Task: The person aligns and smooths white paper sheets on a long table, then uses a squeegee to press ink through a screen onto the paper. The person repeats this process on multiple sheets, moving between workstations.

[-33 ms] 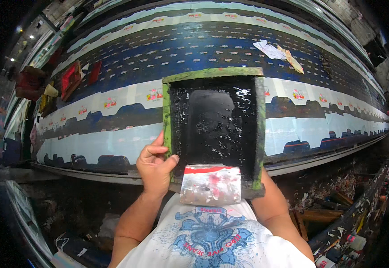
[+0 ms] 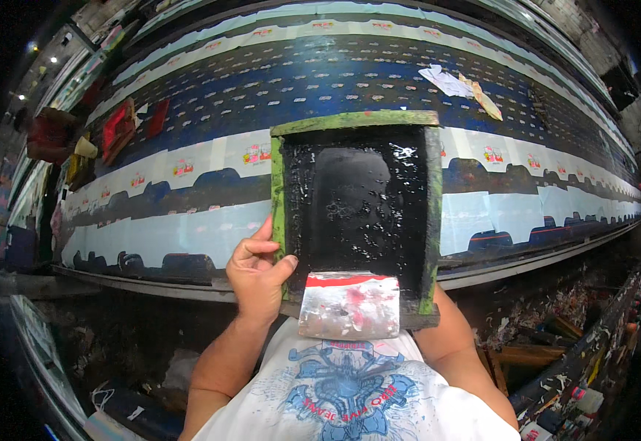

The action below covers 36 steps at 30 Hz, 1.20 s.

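Note:
A screen-printing frame [image 2: 280,184] with green-painted wooden sides is held up in front of me, tilted toward me. Its dark mesh [image 2: 353,198] looks wet and glossy, with a paler rounded patch in the middle. My left hand [image 2: 258,272] grips the left side, thumb in front and fingers curling behind. My right forearm [image 2: 442,323] reaches up behind the lower right corner; the frame hides that hand. A squeegee-like metal blade [image 2: 350,305], smeared with red and white ink, rests on the frame's bottom edge.
Beyond the frame stretches a long printing table [image 2: 225,110] with rows of pale fabric pieces [image 2: 159,231], some printed. Crumpled cloth [image 2: 445,79] lies on it at the right. A red frame [image 2: 118,128] stands at the left. Scraps and wood [image 2: 530,356] litter the lower right.
The printing frame and blade have shifted very slightly to the right in the picture. My grip looks the same.

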{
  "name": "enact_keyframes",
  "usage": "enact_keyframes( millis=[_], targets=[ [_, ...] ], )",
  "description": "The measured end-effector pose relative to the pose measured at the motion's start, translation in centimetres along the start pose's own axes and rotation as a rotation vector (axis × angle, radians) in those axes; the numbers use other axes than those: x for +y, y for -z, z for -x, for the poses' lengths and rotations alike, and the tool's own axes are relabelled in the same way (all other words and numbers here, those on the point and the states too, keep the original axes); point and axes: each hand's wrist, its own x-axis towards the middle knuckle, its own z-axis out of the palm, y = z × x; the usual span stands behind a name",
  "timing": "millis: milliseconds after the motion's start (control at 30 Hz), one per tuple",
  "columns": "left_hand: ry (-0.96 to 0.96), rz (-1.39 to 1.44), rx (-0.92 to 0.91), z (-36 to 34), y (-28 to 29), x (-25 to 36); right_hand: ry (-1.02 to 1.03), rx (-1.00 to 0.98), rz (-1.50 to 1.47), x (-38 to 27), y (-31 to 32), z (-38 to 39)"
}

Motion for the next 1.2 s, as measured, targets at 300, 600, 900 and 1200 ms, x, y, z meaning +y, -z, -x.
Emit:
enact_keyframes(
  millis=[300, 600, 900, 1200],
  targets=[
    [-0.059, 0.014, 0.045, 1.5, 1.1, 0.0, -0.062, 0.029, 0.358, 6.6, -1.5, 2.0],
    [-0.093, 0.058, 0.067, 1.7, 1.9, 0.3, 0.0, -0.119, 1.404, 7.1, 0.4, 0.2],
    [-0.241, -0.039, 0.224, -0.4, 6.6, 3.2, -0.633, -0.046, 1.106, -13.0, 8.1, 16.0],
    [-0.374, -0.133, 0.365, -4.3, 13.1, 4.3, 0.104, 0.822, 1.794, -17.5, 13.6, 26.2]
  ],
)
